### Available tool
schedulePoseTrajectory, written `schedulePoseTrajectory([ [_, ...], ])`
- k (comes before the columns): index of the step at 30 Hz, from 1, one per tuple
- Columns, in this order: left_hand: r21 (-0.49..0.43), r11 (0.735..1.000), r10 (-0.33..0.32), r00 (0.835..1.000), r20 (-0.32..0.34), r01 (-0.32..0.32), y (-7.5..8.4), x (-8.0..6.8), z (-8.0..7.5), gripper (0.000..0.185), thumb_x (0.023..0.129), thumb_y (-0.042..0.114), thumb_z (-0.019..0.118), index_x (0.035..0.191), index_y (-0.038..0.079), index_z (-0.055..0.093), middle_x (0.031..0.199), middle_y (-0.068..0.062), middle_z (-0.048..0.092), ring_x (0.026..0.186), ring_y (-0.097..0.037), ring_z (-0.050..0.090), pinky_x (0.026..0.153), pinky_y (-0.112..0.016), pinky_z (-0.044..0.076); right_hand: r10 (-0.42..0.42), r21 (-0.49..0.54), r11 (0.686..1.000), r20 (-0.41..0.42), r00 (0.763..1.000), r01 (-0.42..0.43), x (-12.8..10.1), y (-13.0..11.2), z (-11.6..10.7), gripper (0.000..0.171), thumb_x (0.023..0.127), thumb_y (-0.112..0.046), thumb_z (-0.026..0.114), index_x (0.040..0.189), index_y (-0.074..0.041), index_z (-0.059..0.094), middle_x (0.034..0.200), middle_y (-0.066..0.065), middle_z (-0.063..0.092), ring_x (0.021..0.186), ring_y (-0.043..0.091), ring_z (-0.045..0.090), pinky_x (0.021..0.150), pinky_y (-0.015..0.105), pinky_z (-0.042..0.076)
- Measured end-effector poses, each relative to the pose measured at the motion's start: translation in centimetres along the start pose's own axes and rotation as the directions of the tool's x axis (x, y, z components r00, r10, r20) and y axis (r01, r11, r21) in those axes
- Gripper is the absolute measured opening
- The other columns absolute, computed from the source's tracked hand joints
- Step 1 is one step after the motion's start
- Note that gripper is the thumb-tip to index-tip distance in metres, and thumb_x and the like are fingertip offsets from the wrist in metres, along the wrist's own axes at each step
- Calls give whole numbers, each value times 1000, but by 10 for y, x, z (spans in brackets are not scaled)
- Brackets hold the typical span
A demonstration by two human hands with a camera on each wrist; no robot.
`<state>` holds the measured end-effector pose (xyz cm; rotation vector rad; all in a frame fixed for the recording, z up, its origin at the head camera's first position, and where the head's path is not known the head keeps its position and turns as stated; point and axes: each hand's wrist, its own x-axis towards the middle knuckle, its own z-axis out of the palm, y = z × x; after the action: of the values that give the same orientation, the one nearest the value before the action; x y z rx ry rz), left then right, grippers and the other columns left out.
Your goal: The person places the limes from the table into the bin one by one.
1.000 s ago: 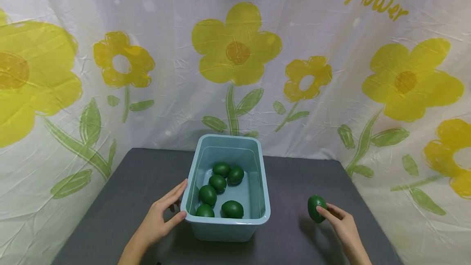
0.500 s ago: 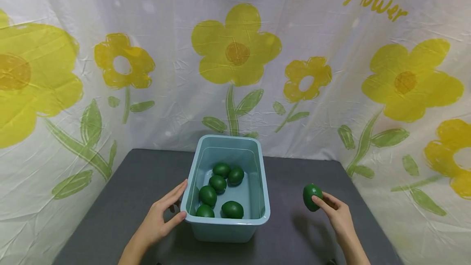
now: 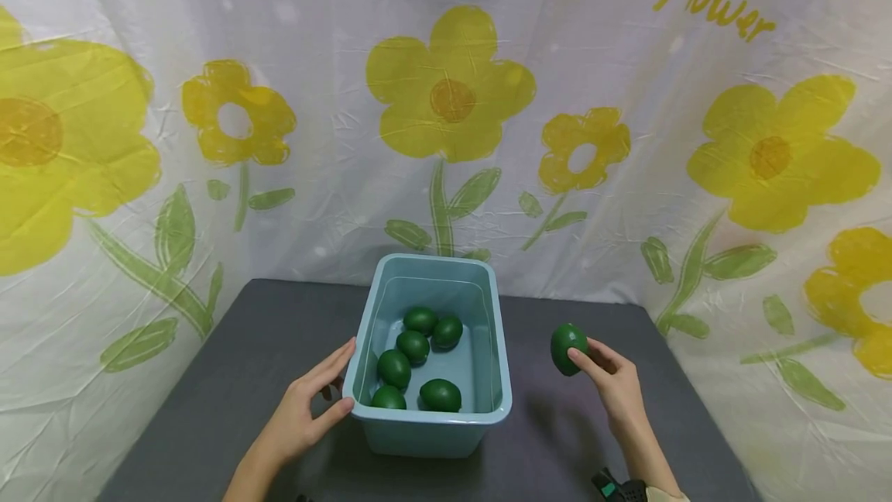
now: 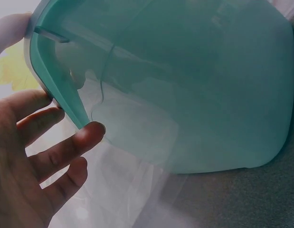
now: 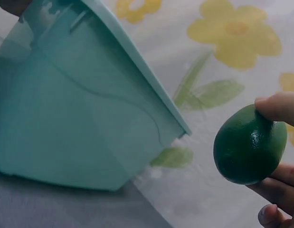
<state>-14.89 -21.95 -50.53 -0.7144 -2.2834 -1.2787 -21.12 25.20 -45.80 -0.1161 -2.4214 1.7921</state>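
A light blue plastic tub (image 3: 496, 378) stands on the dark grey table (image 3: 230, 362) with several dark green egg-shaped fruits (image 3: 393, 368) inside. My left hand (image 3: 310, 405) rests against the tub's near left corner, fingers along the wall and thumb near the rim; the left wrist view shows the fingers (image 4: 66, 147) by the tub's wall (image 4: 184, 95). My right hand (image 3: 606, 378) holds another green fruit (image 3: 566, 347) in the air to the right of the tub, pinched between thumb and fingers. The fruit (image 5: 249, 147) shows beside the tub's corner (image 5: 137, 95) in the right wrist view.
A white cloth backdrop with yellow flowers (image 3: 449, 84) hangs close behind and on both sides of the table. A black wrist strap with a green clip (image 3: 616, 486) sits on my right forearm. Bare table surface lies left and right of the tub.
My right hand has lifted the green fruit off the table and carried it up and left toward the tub. The left hand and tub have stayed put.
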Motion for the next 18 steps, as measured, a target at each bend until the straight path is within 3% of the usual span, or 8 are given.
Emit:
schedulePoseTrajectory([
  [5, 1, 1000, 2, 1000, -3, -2, 0, 0, 0, 69, 93, 8, 72, 158, 4, 50, 161, -4, 53, 89, -4, 60, 70, -25, 50, -31, 55, 998, -6, 999, 32, 2, -7, 12, 51, 100, -23, 76, 143, 1, 64, 106, -23, 73, 107, 0, 65, 93, 15, 47],
  [18, -2, 1000, 11, 1000, -6, -11, -3, 0, 0, 69, 93, 7, 73, 158, 5, 50, 161, -3, 52, 88, -4, 60, 70, -25, 50, -96, 117, 989, 21, 995, 93, 7, -26, 41, 46, 100, -18, 76, 141, 0, 66, 107, -16, 75, 105, 5, 67, 96, 20, 47],
])
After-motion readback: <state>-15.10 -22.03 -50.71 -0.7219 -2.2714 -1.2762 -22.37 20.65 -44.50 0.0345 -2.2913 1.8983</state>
